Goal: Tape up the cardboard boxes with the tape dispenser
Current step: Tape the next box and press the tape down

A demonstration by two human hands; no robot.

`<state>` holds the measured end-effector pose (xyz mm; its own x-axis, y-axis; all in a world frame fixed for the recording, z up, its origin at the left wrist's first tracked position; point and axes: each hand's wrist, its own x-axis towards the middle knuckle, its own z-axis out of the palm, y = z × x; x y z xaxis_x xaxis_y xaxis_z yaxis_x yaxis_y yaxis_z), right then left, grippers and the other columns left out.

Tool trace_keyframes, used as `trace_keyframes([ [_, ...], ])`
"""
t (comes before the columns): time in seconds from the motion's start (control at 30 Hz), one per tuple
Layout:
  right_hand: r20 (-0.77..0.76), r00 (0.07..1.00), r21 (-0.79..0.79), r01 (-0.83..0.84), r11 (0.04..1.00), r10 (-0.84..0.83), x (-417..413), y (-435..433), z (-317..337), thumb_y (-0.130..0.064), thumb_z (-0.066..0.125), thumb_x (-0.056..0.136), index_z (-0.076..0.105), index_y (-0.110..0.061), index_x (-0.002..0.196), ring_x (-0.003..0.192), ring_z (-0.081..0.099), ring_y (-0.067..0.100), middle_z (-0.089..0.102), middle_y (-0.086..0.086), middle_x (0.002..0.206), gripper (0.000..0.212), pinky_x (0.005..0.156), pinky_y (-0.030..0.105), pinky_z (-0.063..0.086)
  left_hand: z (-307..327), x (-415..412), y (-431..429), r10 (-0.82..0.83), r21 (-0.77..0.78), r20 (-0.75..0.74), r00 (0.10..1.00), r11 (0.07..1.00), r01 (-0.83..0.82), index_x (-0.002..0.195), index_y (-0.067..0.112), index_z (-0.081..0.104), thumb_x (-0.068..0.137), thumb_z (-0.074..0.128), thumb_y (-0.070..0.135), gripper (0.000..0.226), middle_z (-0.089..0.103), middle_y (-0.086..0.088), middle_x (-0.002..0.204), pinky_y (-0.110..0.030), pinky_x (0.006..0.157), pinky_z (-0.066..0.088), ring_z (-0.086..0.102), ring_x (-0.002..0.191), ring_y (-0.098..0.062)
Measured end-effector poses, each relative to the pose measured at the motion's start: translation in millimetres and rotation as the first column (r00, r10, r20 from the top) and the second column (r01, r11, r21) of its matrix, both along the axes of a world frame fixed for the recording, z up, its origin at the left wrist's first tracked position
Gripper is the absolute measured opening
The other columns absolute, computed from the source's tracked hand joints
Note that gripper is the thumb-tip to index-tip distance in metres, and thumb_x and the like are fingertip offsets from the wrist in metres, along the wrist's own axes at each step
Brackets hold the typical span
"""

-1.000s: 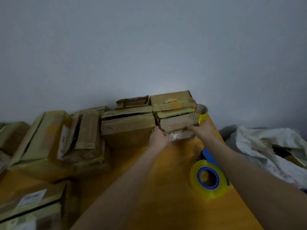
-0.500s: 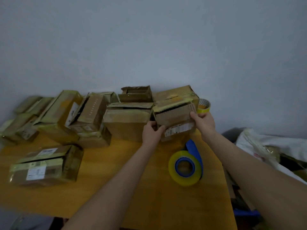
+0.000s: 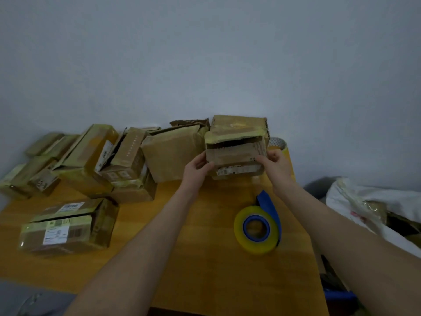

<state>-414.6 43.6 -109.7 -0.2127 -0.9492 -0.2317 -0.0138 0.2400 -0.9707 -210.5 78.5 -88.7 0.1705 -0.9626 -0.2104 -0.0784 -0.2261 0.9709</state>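
A small cardboard box [image 3: 235,153] with torn yellowish tape and a gaping top flap is held above the far part of the wooden table [image 3: 205,258]. My left hand [image 3: 197,171] grips its left side and my right hand [image 3: 274,164] grips its right side. A white label runs along the box's lower front. The blue tape dispenser [image 3: 258,226], loaded with a yellowish roll, lies on the table nearer to me, under my right forearm. Another taped box [image 3: 239,124] sits just behind the held one.
Several cardboard boxes [image 3: 127,156] crowd the table's far left against the grey wall, and one labelled box [image 3: 68,226] lies at the left front. A spare tape roll [image 3: 278,144] stands by the wall. White bags [image 3: 373,201] lie off the table's right edge.
Both hands have lifted the small box off the pile and tipped it toward me. The camera has tilted down, so more of the table shows.
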Motion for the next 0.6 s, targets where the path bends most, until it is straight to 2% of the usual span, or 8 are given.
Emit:
trace_keyframes([
  [0.1, 0.091, 0.994, -0.011, 0.070, 0.997, -0.069, 1.8, 2.2, -5.8, -0.026, 0.075, 0.082, 0.053, -0.018, 0.100, 0.102, 0.063, 0.026, 0.062, 0.010, 0.110, 0.030, 0.091, 0.051, 0.053, 1.4, 0.6, -3.6, -0.078, -0.038, 0.001, 0.997, 0.996, 0.078, 0.131, 0.024, 0.052, 0.089, 0.066, 0.025, 0.044, 0.058, 0.002, 0.126, -0.031, 0.093, 0.047, 0.053, 0.121, -0.019],
  [0.17, 0.132, 0.979, -0.032, 0.163, 0.986, -0.157, 3.9, 4.6, -5.7, -0.031, 0.076, 0.079, 0.051, -0.024, 0.104, 0.104, 0.062, 0.025, 0.060, 0.006, 0.112, 0.037, 0.092, 0.050, 0.053, 5.7, -0.5, -7.4, -0.149, -0.073, -0.039, 0.988, 0.987, 0.146, 0.127, 0.025, 0.053, 0.086, 0.070, 0.026, 0.044, 0.057, 0.002, 0.129, -0.041, 0.101, 0.047, 0.052, 0.123, -0.018],
  [0.27, 0.155, 0.969, -0.033, 0.200, 0.979, -0.192, 5.7, 9.5, -1.4, -0.027, 0.076, 0.080, 0.052, -0.022, 0.121, 0.107, 0.061, 0.022, 0.061, 0.000, 0.114, 0.048, 0.095, 0.047, 0.052, 7.0, -2.1, -7.1, -0.213, -0.105, -0.069, 0.975, 0.973, 0.205, 0.130, 0.020, 0.050, 0.087, 0.068, 0.014, 0.048, 0.056, 0.001, 0.132, -0.037, 0.102, 0.047, 0.051, 0.124, -0.015],
  [0.4, 0.155, 0.959, -0.103, 0.253, 0.962, -0.236, 6.6, 12.2, 9.2, -0.029, 0.079, 0.078, 0.055, -0.018, 0.126, 0.107, 0.061, 0.019, 0.063, -0.001, 0.115, 0.055, 0.095, 0.045, 0.053, 10.6, 5.2, -7.8, -0.228, -0.137, -0.067, 0.971, 0.966, 0.218, 0.139, 0.024, 0.044, 0.086, 0.068, 0.013, 0.059, 0.051, 0.006, 0.138, -0.032, 0.102, 0.045, 0.047, 0.126, -0.010],
  [0.53, 0.086, 0.969, -0.147, 0.244, 0.959, -0.234, 16.2, 11.3, 22.2, -0.028, 0.079, 0.078, 0.054, -0.018, 0.112, 0.099, 0.062, 0.020, 0.062, 0.003, 0.108, 0.043, 0.088, 0.039, 0.055, 12.0, 20.5, -6.7, -0.256, -0.109, -0.084, 0.963, 0.963, 0.247, 0.137, 0.023, 0.048, 0.086, 0.066, 0.009, 0.056, 0.055, 0.007, 0.132, -0.037, 0.102, 0.046, 0.050, 0.125, -0.013],
  [0.6, 0.064, 0.962, -0.191, 0.273, 0.943, -0.265, 18.6, 12.8, 29.8, -0.027, 0.078, 0.079, 0.057, -0.021, 0.103, 0.100, 0.063, 0.023, 0.062, -0.002, 0.101, 0.033, 0.088, 0.042, 0.055, 11.9, 24.3, -4.7, -0.251, -0.100, -0.077, 0.965, 0.965, 0.243, 0.133, 0.020, 0.050, 0.085, 0.067, 0.008, 0.053, 0.056, 0.006, 0.128, -0.040, 0.103, 0.047, 0.052, 0.124, -0.016],
])
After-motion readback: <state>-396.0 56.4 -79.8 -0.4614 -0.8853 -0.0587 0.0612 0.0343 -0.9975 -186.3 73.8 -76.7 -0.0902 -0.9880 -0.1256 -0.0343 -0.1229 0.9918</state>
